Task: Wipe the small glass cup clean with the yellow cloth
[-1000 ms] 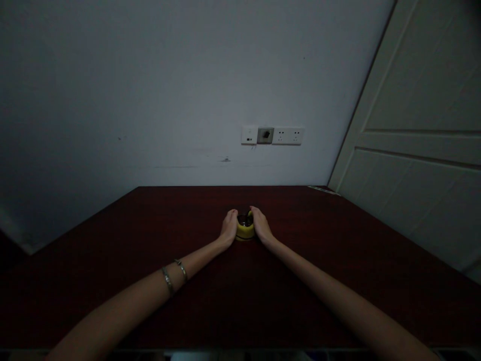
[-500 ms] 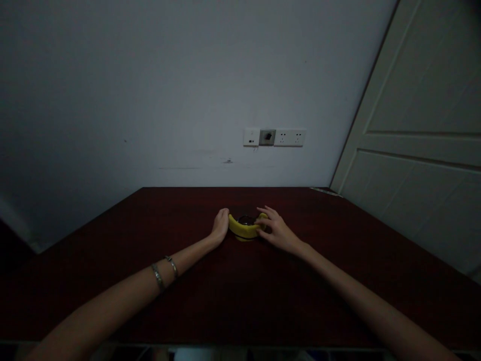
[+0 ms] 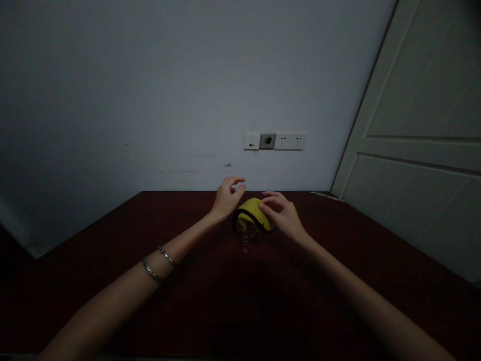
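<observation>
A yellow cloth (image 3: 254, 208) with dark edging is folded over a small, clear, glass-like vessel (image 3: 248, 231) on the table. The cloth hides the vessel's upper part. At the cloth's right top, my right hand (image 3: 282, 213) pinches the fabric between thumb and fingers. Just left of the cloth, my left hand (image 3: 228, 197) is raised with fingers curved and thumb apart, holding nothing. Two metal bracelets (image 3: 152, 271) sit on my left forearm.
The dark red tabletop (image 3: 180, 296) runs back to a pale wall (image 3: 180, 90). Sockets and a switch plate (image 3: 289, 141) are set in the wall. A white panelled door (image 3: 417, 135) stands on the right, and a thin strip (image 3: 326, 196) lies near the table's back right corner.
My left hand has let go of the cloth and moved up. The cloth's near part has lifted, baring the clear vessel below. My right hand has shifted slightly right and closed on the cloth.
</observation>
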The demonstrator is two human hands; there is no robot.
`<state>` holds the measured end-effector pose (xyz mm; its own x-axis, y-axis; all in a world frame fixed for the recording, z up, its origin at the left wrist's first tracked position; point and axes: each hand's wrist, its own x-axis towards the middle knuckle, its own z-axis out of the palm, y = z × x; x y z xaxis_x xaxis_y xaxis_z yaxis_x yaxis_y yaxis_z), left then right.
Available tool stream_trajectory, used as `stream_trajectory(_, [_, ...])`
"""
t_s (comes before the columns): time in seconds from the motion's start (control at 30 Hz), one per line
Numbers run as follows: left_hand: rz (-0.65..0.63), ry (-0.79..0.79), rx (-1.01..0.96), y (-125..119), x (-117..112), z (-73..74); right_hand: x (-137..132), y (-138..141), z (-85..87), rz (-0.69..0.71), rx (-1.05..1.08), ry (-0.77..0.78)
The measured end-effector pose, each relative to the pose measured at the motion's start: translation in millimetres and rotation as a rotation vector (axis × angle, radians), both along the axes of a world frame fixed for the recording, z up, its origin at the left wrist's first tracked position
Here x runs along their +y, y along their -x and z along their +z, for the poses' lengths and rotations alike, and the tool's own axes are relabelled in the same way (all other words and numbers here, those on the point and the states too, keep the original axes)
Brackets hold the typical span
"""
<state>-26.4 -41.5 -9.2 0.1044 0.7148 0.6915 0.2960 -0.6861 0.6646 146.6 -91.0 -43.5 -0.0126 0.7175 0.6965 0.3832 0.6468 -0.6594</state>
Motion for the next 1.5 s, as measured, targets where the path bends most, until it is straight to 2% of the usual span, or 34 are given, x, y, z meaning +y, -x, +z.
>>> stream_trajectory(0.07, [-0.079,0.005,0.058,-4.6,-5.8,15.0,4.4,-2.3,13.3,-0.019,0.087,-0.051])
stream_trajectory(0.13, [-0.130,0.029,0.134,-9.9,-11.0,23.6,8.7,-4.7,23.8,-0.043,0.134,-0.096])
stream_trajectory(0.23, [-0.211,0.048,0.207,-17.0,-14.3,26.4,13.7,-5.8,32.3,-0.064,0.175,-0.140])
stream_trajectory(0.33, [-0.318,0.101,0.227,-20.9,-12.4,23.8,17.0,-4.0,32.6,-0.041,0.229,-0.140])
stream_trajectory(0.5, [-0.419,0.243,0.092,-21.3,-3.7,19.3,20.8,-5.9,26.1,0.103,0.295,0.066])
stream_trajectory(0.63, [-0.409,0.324,-0.049,-20.6,5.2,14.9,25.0,-15.6,22.3,0.155,0.201,0.232])
stream_trajectory(0.77, [-0.415,0.407,-0.080,-18.8,15.5,7.5,29.3,-24.5,17.1,0.178,0.150,0.324])
stream_trajectory(0.87, [-0.432,0.508,-0.075,-12.2,26.8,-5.0,35.2,-30.7,9.5,0.178,0.149,0.393])
stream_trajectory(0.93, [-0.468,0.545,-0.082,-4.8,36.0,-19.8,41.2,-36.5,3.5,0.132,0.187,0.444])
stream_trajectory(1.0, [-0.473,0.563,-0.063,3.3,44.7,-40.4,47.6,-43.8,-2.1,0.072,0.238,0.500])
stream_trajectory(1.1, [-0.455,0.703,0.005,13.3,53.0,-77.0,55.4,-55.4,-9.1,0.013,0.283,0.548])
stream_trajectory(1.17, [-0.465,0.736,0.034,17.5,54.8,-99.1,59.0,-62.0,-13.5,-0.014,0.295,0.554])
stream_trajectory(1.23, [-0.487,0.720,0.080,20.5,54.9,-115.2,62.1,-66.6,-18.0,-0.035,0.287,0.551])
stream_trajectory(1.33, [-0.479,0.682,0.161,24.5,53.0,-126.5,66.4,-68.4,-23.8,-0.061,0.229,0.516])
stream_trajectory(1.5, [-0.466,0.596,0.288,25.4,44.5,-128.1,64.3,-60.0,-26.8,-0.066,0.009,0.330])
